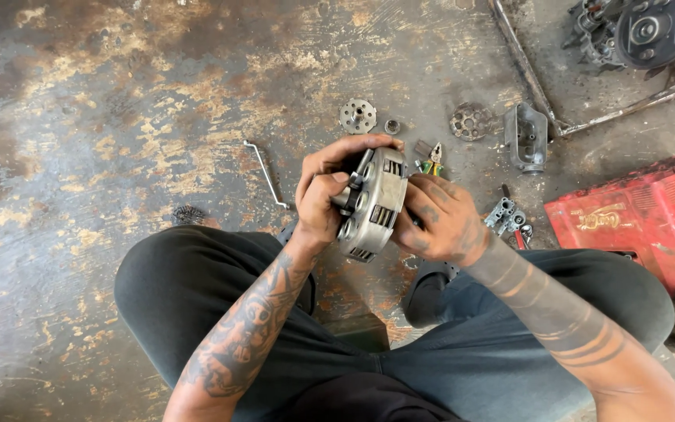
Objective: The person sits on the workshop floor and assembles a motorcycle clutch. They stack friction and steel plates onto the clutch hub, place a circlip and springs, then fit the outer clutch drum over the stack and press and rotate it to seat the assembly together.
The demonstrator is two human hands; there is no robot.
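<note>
We hold a round metal drum (374, 205) between both hands, above our knees. Our left hand (323, 195) wraps its near face, fingers curled over the rim and thumb pressed on the hub, clamped tight on it. Our right hand (439, 219) cups the far side, fingers closed against the slotted wall. The drum stands on edge, tilted a little, its slots facing up toward us.

We squat on a stained, worn floor (119, 117). Just behind the drum lie pliers (431, 160) with green and yellow grips, partly hidden by our fingers. Farther off sit a toothed disc (358, 116), a small socket (392, 126) just beside it, and a darker perforated disc (471, 121). A bent rod (266, 172) lies to the left, well apart from the hands. A grey casting (526, 137) rests near a long bar (525, 66). By our right forearm lies a small grey block (504, 215). A red case (638, 215) sits at the right, and an engine part (642, 31) in the far corner.
</note>
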